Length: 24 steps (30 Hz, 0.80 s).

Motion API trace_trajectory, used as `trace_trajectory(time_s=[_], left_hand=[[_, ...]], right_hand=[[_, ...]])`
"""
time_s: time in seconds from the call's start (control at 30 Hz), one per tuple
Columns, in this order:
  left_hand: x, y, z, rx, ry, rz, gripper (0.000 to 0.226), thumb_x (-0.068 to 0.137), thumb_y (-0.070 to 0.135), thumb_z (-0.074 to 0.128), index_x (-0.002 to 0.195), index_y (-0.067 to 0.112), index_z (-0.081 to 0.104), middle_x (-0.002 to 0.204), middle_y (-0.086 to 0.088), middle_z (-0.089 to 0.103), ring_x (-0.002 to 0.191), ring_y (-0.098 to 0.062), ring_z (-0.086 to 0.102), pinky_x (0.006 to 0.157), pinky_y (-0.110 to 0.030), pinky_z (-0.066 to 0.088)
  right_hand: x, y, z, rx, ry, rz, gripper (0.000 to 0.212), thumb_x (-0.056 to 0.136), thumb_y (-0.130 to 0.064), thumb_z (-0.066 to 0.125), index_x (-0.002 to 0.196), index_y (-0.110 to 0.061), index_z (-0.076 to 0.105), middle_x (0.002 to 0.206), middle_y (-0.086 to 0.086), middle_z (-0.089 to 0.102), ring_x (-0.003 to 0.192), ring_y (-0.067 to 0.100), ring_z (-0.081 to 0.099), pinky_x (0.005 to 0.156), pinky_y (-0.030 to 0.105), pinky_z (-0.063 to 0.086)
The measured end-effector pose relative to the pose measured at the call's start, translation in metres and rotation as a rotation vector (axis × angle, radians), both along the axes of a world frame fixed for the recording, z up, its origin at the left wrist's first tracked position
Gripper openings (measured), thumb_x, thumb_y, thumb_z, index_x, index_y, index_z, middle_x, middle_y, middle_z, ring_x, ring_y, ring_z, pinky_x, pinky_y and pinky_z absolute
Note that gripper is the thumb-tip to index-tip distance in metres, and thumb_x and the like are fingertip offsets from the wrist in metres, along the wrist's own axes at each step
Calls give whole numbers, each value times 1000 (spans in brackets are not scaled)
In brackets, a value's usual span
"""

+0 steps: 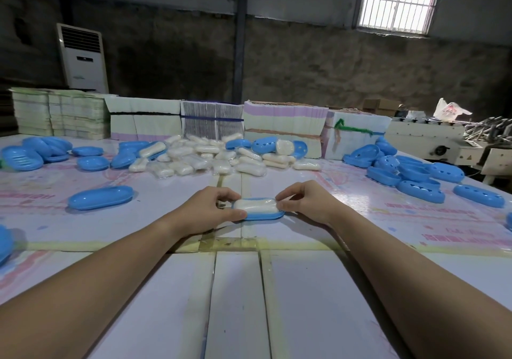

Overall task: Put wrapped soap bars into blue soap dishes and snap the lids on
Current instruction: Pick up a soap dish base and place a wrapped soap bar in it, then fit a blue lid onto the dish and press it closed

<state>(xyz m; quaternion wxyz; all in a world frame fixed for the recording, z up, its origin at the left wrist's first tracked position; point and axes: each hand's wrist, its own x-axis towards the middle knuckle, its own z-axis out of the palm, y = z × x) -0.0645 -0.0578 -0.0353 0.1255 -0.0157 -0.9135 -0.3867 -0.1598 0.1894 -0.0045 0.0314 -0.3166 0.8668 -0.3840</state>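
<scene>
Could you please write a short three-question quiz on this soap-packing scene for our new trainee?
1. True or false: the blue oval plastic soap dish between the hands already has its lid snapped on.
2. What lies in that dish?
A. a wrapped white soap bar
B. a folded carton
C. nothing
3. Where is the pile of wrapped white soap bars: nearer the person than the dish, or farther back?

Key
1. False: the wrapped white soap bar shows uncovered.
2. A; the left hand and right hand pinch its ends.
3. Farther back.
</scene>
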Motion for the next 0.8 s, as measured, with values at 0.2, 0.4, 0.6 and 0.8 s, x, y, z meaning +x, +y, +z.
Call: trace_trajectory(time_s=[0.2,0.4,0.6,0.8], left_hand=[[0,-2,1,58,-1,-1,26,69,52,85,89,42,73,91,39,65,87,16,58,76,-18,44],[-1,7,13,9,-80,-19,23,75,47,84,94,40,74,100,24,69,97,4,60,78,-11,43],[-13,48,23,-4,-131,-33,38,61,55,84,93,37,73,99,16,69,95,-3,63,78,-18,50],[-6,69,4,21,-29,-115,38,57,68,79,90,52,70,102,35,64,105,7,59,86,-13,44]], right_hand=[[-1,0,5,41,-18,23,5,85,-28,75,84,-33,74,98,-1,73,94,18,63,92,34,52],[-1,7,4,-76,-65,47,11,84,-19,73,88,-28,76,73,-7,70,64,5,60,60,16,45],[-1,24,6,-211,-222,66,28,83,4,54,70,-11,74,74,10,62,69,17,50,58,22,42],[-4,40,10,-225,-179,-8,25,86,-5,57,71,-15,74,82,8,67,80,17,57,76,38,45]])
